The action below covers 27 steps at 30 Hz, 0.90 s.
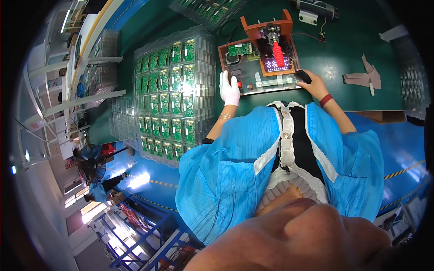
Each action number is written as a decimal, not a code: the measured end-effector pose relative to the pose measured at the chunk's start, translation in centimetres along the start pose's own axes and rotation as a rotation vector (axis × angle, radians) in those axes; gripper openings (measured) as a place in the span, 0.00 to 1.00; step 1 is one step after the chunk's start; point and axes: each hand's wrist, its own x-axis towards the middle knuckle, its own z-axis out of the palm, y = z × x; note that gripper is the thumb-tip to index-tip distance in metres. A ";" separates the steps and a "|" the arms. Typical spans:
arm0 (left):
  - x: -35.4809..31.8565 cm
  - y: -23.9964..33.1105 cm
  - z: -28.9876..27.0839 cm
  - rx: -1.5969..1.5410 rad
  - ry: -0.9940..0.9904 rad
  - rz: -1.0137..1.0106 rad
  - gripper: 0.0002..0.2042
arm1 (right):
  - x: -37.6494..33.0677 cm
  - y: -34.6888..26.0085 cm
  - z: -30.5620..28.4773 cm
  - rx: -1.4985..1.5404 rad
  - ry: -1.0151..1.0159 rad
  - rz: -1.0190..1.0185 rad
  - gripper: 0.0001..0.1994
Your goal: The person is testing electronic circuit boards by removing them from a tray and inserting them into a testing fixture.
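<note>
The person stands close against the green tabletop (361, 49), both arms reaching to the orange-framed test fixture (260, 54) set straight ahead. The left hand (228, 88), in a white glove, lies flat and released against the fixture's left front edge, just beside a red button (239, 84), as if steadying the box. The right hand (312, 83) is bare and curls over a small black object (304, 76) at the fixture's right front corner. A green circuit board (240, 49) sits in the fixture beside a red clamp lever (277, 53). To the left, within easy reach, clear plastic trays (174, 95) are stacked, each pocket holding 1 green board.
</note>
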 end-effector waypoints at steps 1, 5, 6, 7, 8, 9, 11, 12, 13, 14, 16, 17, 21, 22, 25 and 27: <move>0.0 0.0 0.1 -0.003 0.014 0.008 0.24 | 0.1 -0.3 -0.1 0.003 -0.002 0.004 0.22; 0.0 0.2 -0.1 -0.001 0.032 0.001 0.23 | 0.3 -0.4 0.1 -0.004 -0.009 0.015 0.21; 0.0 0.2 -0.2 0.000 0.034 -0.004 0.22 | 0.3 -0.3 0.1 -0.008 -0.008 0.019 0.21; 0.0 0.4 -0.2 0.002 0.035 -0.007 0.22 | 0.4 -0.3 0.1 -0.013 -0.006 0.023 0.21; -0.1 0.4 -0.3 0.002 0.037 -0.013 0.22 | 0.4 -0.3 0.2 -0.014 -0.012 0.023 0.21; -0.1 0.4 -0.3 0.003 0.030 -0.015 0.22 | 0.5 -0.3 0.2 -0.015 -0.010 0.039 0.21; 0.0 0.6 -0.4 0.004 0.016 -0.017 0.21 | 0.5 -0.4 0.2 -0.016 -0.004 0.072 0.20; 0.0 0.7 -0.3 0.005 0.008 -0.016 0.21 | 0.5 -0.4 0.1 -0.016 0.001 0.090 0.20; 0.0 0.5 -0.4 0.006 0.010 -0.017 0.21 | 0.7 -0.6 0.0 0.072 -0.013 0.157 0.18; 0.0 0.4 -0.4 0.003 0.015 -0.012 0.21 | 0.9 -0.8 -0.2 0.161 -0.028 0.224 0.17; 0.0 0.1 -0.3 -0.003 0.022 0.001 0.22 | 1.1 -1.2 -0.9 0.384 0.097 0.299 0.15; 0.0 0.0 -0.3 -0.006 0.026 0.007 0.22 | 1.1 -1.4 -1.1 0.605 0.224 0.373 0.14; 0.0 0.5 -0.4 -0.013 0.011 -0.022 0.22 | 0.3 -0.7 -2.0 0.630 0.239 0.388 0.13; -0.1 0.5 -0.3 -0.014 0.006 -0.033 0.21 | 0.2 -0.5 -2.1 0.638 0.243 0.392 0.12; 0.0 0.3 -0.3 -0.012 0.012 -0.018 0.22 | -0.3 -0.3 -1.8 0.504 0.240 0.329 0.12; 0.0 0.2 -0.3 -0.009 0.016 -0.003 0.23 | -0.5 -0.1 -1.5 0.373 0.238 0.266 0.11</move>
